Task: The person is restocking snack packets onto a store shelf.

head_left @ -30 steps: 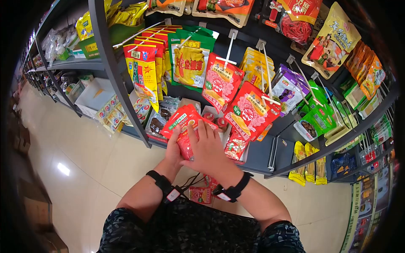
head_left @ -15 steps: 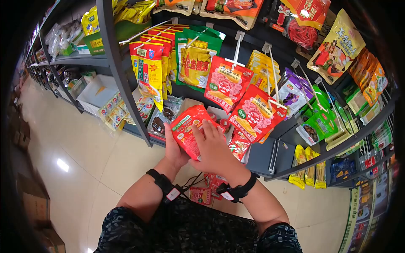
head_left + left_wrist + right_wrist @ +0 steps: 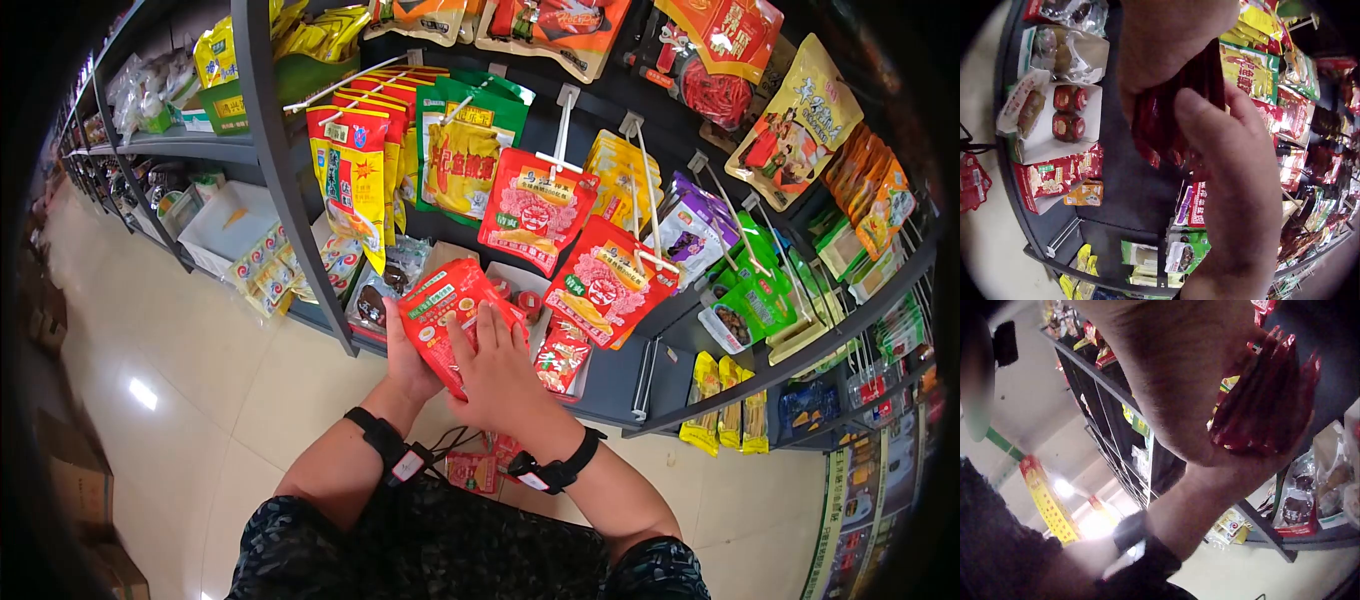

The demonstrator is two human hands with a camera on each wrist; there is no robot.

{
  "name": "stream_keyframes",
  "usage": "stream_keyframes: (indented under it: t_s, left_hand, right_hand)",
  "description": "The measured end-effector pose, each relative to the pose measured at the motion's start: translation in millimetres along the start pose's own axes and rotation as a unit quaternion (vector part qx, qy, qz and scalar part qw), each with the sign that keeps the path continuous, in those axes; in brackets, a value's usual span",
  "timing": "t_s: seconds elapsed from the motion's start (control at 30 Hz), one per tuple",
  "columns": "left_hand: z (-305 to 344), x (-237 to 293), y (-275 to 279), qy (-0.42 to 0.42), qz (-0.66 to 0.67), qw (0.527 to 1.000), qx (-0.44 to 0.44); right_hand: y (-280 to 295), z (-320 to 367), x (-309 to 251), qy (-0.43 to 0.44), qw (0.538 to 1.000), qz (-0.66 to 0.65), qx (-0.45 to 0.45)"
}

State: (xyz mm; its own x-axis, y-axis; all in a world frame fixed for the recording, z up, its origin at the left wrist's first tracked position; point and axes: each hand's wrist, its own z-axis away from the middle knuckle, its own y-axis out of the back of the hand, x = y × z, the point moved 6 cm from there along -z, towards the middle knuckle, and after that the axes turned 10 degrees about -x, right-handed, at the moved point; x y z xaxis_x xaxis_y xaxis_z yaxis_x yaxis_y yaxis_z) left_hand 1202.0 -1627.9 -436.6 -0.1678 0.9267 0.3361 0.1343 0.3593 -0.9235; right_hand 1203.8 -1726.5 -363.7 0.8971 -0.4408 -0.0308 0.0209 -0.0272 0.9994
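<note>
A stack of red food packets (image 3: 430, 312) lies between my two hands in front of the shelf, its printed side up in the head view. My left hand (image 3: 408, 362) holds the stack from below, with the thumb along its left edge. Over the top and right side lies my right hand (image 3: 505, 378), fingers spread across the print. In the left wrist view the right thumb (image 3: 1192, 103) presses against the edge of the stack. Layered packet edges (image 3: 1266, 403) show in the right wrist view.
Red pouches (image 3: 540, 208) hang on hooks just beyond the hands, beside green (image 3: 462, 160) and yellow (image 3: 355, 180) bags. Below, small jars (image 3: 1069, 112) sit in a white box on the dark shelf (image 3: 1129, 169). More red packets (image 3: 472, 470) lie on the floor near me.
The stack has tilted so that more of its printed top shows than a second ago. My right hand has shifted slightly right and down across it. Both hands keep hold.
</note>
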Motion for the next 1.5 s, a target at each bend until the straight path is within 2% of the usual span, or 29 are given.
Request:
stream_keyframes:
  t_s: [0.07, 0.2, 0.27, 0.3, 0.33, 0.37, 0.4, 0.47, 0.5, 0.53, 0.57, 0.6, 0.67, 0.7, 0.77, 0.8, 0.9, 1.03, 1.17, 1.3, 1.4, 1.5]
  left_hand:
    - [1, 1, 1, 0.0, -0.007, 1.0, 0.002]
    - [0, 3, 2, -0.01, 0.004, 1.0, -0.017]
    - [-1, 3, 4, -0.011, 0.005, 1.0, 0.0]
    - [-1, 3, 5, -0.014, 0.006, 1.0, 0.019]
    - [0, 3, 3, -0.012, 0.005, 1.0, 0.018]
    - [0, 4, -6, -0.013, 0.025, 1.0, -0.012]
    - [0, 4, -12, -0.015, 0.044, 0.998, -0.043]
    - [-3, 6, -2, -0.025, 0.053, 0.997, -0.047]
    - [-4, 7, 3, -0.037, 0.062, 0.996, -0.05]
    - [-5, 6, 7, -0.038, 0.062, 0.996, -0.049]
    - [-6, 4, 14, -0.017, 0.046, 0.999, -0.004]
    - [-5, 1, 18, 0.003, 0.031, 0.999, 0.04]
    - [-3, -3, 21, 0.017, 0.051, 0.996, 0.065]
    - [-4, -4, 28, 0.012, 0.045, 0.995, 0.087]
    - [-4, -3, 33, 0.008, 0.038, 0.993, 0.109]
    - [-4, -2, 32, 0.008, 0.042, 0.994, 0.105]
    - [-4, -1, 29, 0.007, 0.042, 0.994, 0.1]
    - [-4, -1, 34, 0.012, 0.039, 0.994, 0.097]
    - [-2, -2, 29, 0.016, 0.018, 0.993, 0.115]
    - [-3, -1, 28, 0.02, 0.021, 0.995, 0.096]
    - [-4, -2, 30, 0.025, 0.023, 0.995, 0.089]
    - [-3, -2, 31, 0.025, 0.023, 0.996, 0.087]
  right_hand:
    - [2, 2, 2, 0.006, 0.997, -0.07, -0.028]
    - [-5, 2, 9, 0.037, 0.997, -0.063, -0.04]
    - [-9, 1, 3, 0.016, 0.999, 0.038, -0.015]
    - [-15, 0, 2, 0.014, 0.999, 0.037, -0.014]
    - [-18, 0, 1, 0.01, 0.997, 0.071, 0.034]
    - [-14, 0, 1, 0.007, 0.991, 0.106, 0.083]
    - [-13, 0, 4, 0.005, 0.991, 0.107, 0.085]
    - [3, 7, 19, 0.03, 0.976, -0.139, 0.166]
    - [3, 9, 22, 0.031, 0.976, -0.139, 0.166]
    - [4, 15, 39, 0.007, 0.908, -0.351, 0.23]
    - [0, 19, 54, -0.018, 0.791, -0.543, 0.281]
    - [15, 21, 49, 0.012, 0.694, -0.648, 0.314]
    - [19, 24, 53, 0.017, 0.545, -0.769, 0.333]
    - [21, 23, 55, 0.016, 0.546, -0.768, 0.333]
    - [22, 17, 60, 0.031, 0.455, -0.82, 0.344]
    - [25, 13, 63, 0.031, 0.455, -0.82, 0.346]
    - [27, 1, 70, 0.069, 0.389, -0.855, 0.337]
    - [38, 0, 67, 0.108, 0.397, -0.851, 0.326]
    - [35, -2, 66, 0.071, 0.383, -0.864, 0.318]
    - [30, 2, 62, 0.031, 0.378, -0.866, 0.325]
    - [31, 0, 64, 0.068, 0.381, -0.859, 0.335]
    - [31, -6, 71, 0.057, 0.387, -0.856, 0.339]
